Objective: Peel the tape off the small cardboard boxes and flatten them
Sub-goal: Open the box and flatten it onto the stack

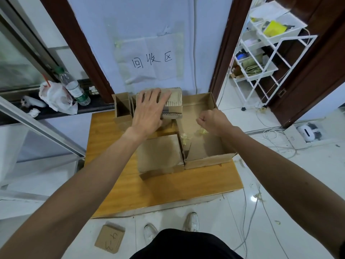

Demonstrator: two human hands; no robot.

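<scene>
Now left hand (149,111) presses flattened boxes (173,100); right hand (210,120) fisted above open box (205,161)

Paper sheet (149,58) taped to the wall: handwritten "回收区" | cardboard piece (110,238) on the floor: handwritten marks, illegible

Small wooden table (115,184) carrying cardboard boxes, seen from above
The honey-coloured tabletop fills the middle of the frame. A wide open box (207,161) sits on its right half, touching a closed cardboard box (160,152) just to its left at the centre. Behind the closed box, toward the upper middle, is a stack of corrugated cardboard pieces (174,99). A small open box (122,109) stands at the table's upper left corner, just beside the stack
</scene>
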